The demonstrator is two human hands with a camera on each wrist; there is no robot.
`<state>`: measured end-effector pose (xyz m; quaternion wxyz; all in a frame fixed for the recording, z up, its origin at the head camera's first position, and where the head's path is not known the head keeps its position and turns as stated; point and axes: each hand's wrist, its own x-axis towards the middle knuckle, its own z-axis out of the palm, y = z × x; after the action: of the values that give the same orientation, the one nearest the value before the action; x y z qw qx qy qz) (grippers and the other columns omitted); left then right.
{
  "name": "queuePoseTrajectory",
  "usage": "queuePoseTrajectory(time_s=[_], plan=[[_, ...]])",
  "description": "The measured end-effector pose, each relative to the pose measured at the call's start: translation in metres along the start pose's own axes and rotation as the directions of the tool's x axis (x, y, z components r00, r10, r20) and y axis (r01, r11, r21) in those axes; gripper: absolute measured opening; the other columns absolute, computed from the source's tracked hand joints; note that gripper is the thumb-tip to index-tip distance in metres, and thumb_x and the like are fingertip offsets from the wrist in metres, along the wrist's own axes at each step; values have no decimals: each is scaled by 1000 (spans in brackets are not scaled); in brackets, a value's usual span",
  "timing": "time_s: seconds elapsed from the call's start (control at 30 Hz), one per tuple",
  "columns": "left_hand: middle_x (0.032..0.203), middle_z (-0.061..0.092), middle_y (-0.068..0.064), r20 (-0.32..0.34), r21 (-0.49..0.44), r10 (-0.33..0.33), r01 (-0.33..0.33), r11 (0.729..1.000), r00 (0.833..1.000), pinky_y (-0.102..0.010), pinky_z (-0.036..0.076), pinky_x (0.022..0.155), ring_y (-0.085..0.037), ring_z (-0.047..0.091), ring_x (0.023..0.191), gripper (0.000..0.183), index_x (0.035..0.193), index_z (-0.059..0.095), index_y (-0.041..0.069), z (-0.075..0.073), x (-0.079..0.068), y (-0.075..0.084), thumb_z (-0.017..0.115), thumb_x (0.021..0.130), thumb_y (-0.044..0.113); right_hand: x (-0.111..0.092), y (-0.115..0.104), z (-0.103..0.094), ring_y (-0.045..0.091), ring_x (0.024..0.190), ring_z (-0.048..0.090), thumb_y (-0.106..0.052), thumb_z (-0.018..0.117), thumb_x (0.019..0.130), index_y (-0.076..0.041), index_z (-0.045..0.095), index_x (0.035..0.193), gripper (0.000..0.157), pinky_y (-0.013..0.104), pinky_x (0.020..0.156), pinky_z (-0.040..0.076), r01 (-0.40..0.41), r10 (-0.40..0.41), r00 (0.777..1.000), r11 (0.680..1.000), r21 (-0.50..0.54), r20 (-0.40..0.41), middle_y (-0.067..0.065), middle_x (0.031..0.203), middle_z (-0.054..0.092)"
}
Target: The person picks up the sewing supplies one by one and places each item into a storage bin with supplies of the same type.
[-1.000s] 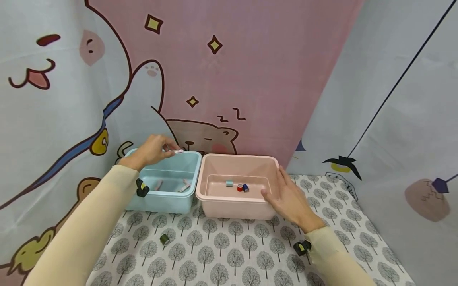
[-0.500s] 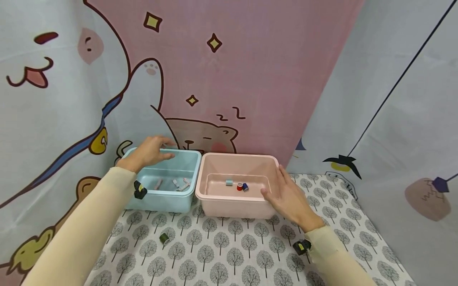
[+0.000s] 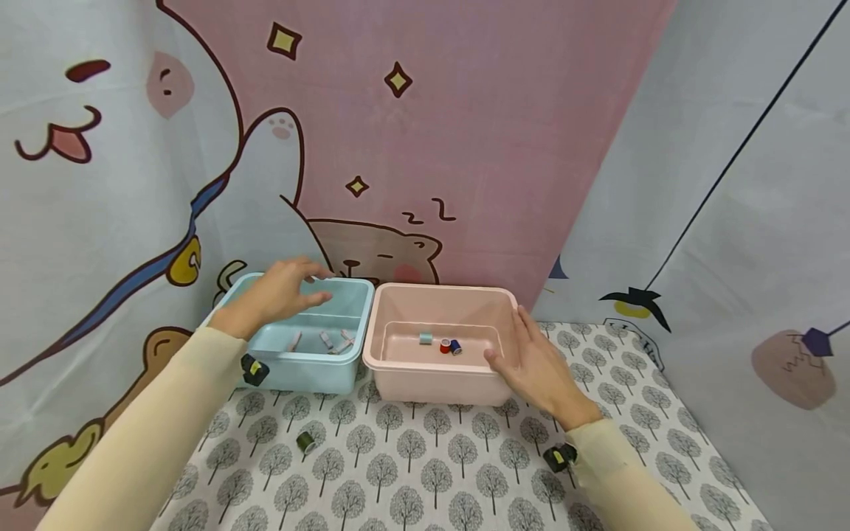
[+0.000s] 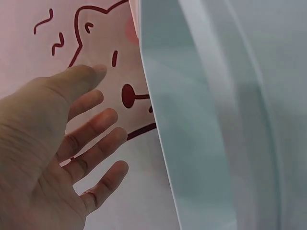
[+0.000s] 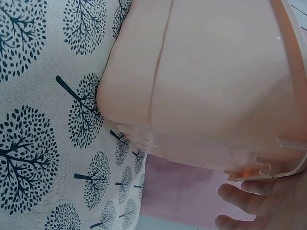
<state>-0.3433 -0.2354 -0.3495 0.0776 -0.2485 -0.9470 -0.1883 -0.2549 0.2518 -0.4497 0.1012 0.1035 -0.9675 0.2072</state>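
My left hand [image 3: 279, 295] hovers over the light blue bin [image 3: 299, 376], fingers and thumb spread apart and holding nothing. In the left wrist view the spread fingers stand beside the bin's wall [image 4: 192, 158]. Several small pale pink and white pieces [image 3: 326, 340] lie on that bin's floor. My right hand [image 3: 538, 369] holds the right side of the pink bin [image 3: 432, 383], thumb over the rim and fingers along the outside. Inside the pink bin lie a teal spool [image 3: 426, 338], a red thread spool [image 3: 445, 346] and a blue thread spool [image 3: 455, 346].
A dark green thread spool [image 3: 306, 442] lies on the tree-print cloth [image 3: 412, 472] in front of the blue bin. The two bins stand side by side against a cartoon-print curtain [image 3: 465, 147] at the back. Another hanging cloth [image 3: 730, 258] closes the right side.
My left hand has let go of a small pale piece, which now lies in the blue bin, and has since shifted slightly lower. My right hand has stayed on the pink bin.
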Motion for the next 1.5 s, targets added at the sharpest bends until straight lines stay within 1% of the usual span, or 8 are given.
queuePoseTrajectory(time_s=[0.2, 0.4, 0.7, 0.87, 1.1, 1.33, 1.43, 1.5], plan=[[152, 74, -23, -4, -7, 16, -16, 1000, 1000, -69, 62, 113, -47, 74, 137, 45, 152, 76, 7, 3, -10, 10, 80, 113, 29, 1, 0, 0, 63, 172, 34, -73, 50, 115, 2, 15, 185, 109, 85, 133, 35, 1, -1, 1000, 1000, -8, 1, 26, 196, 13], [151, 75, -17, -14, 23, 31, -30, 999, 999, -66, 63, 112, -42, 75, 137, 46, 151, 77, 12, 8, -22, 20, 81, 113, 36, 2, 0, 0, 63, 172, 33, -72, 51, 115, 5, 18, 184, 109, 83, 135, 34, 12, -12, 1000, 1000, -21, -10, 28, 195, 15], [151, 78, -14, -60, 45, 125, -122, 991, 990, -65, 64, 115, -42, 78, 135, 45, 150, 78, 12, 21, -44, 33, 80, 113, 38, 2, -1, -2, 64, 173, 31, -66, 53, 115, 5, 17, 184, 105, 81, 138, 30, 14, -14, 1000, 999, -45, 5, 28, 195, 14], [149, 79, -13, -86, 72, 136, -130, 989, 987, -64, 67, 110, -42, 80, 131, 47, 148, 80, 15, 30, -57, 39, 82, 110, 42, 2, -1, -2, 60, 176, 26, -68, 51, 116, 4, 16, 185, 105, 78, 143, 21, 21, -21, 1000, 997, -72, 12, 28, 195, 14], [137, 83, -11, -158, 117, 222, -205, 972, 962, -58, 71, 97, -36, 85, 112, 41, 142, 84, 17, 42, -75, 44, 87, 106, 36, 3, -2, -2, 55, 181, 16, -76, 44, 115, 4, 17, 184, 109, 77, 146, 10, 33, -31, 999, 993, -114, 16, 28, 194, 15], [140, 83, -9, -172, 114, 246, -228, 967, 954, -58, 70, 101, -34, 84, 120, 41, 142, 83, 17, 51, -91, 47, 88, 106, 35, 2, -2, -2, 54, 181, 16, -78, 41, 115, 4, 16, 185, 110, 76, 146, 9, 32, -30, 999, 989, -146, 20, 27, 195, 14], [138, 83, -8, -175, 116, 257, -240, 964, 950, -56, 71, 101, -31, 84, 118, 42, 141, 84, 15, 54, -98, 47, 90, 105, 35, 2, -2, -2, 54, 181, 16, -78, 41, 115, 4, 16, 185, 110, 76, 146, 9, 35, -33, 999, 989, -142, 18, 27, 195, 14], [140, 82, -7, -170, 111, 255, -238, 965, 952, -59, 69, 104, -31, 83, 120, 43, 142, 83, 16, 56, -102, 48, 90, 104, 34, 3, -2, -2, 54, 181, 17, -77, 41, 116, 5, 16, 184, 110, 76, 147, 9, 39, -36, 999, 989, -143, 18, 27, 194, 15]])
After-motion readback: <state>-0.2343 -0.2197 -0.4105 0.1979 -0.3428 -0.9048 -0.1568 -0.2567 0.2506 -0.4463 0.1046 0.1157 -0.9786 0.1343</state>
